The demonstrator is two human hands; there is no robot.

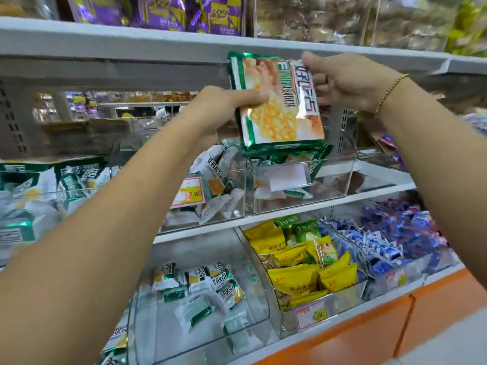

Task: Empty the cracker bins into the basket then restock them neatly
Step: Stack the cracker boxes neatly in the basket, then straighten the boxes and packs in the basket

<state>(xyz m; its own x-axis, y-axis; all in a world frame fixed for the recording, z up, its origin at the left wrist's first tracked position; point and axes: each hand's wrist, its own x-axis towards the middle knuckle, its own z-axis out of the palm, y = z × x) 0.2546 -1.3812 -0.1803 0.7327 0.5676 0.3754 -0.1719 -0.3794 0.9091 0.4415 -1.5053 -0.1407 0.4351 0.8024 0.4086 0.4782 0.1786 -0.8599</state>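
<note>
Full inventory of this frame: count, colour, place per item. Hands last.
large cracker pack: one, green-edged, held above the clear bin on the middle shelf
small cracker packets: many, white and green, middle-shelf bin to the left; more in lower-left bin
yellow packets: many, a few green, lower middle bin
blue packets: many, blue and white, lower right
purple bags: several, top shelf
price tags: at least two, red-orange, bin fronts
bracelet: one, gold, right wrist
left hand: grips pack's left edge
right hand: pinches pack's top right

Cracker bin label (288,176) — washed-out blur, unreadable.
</note>
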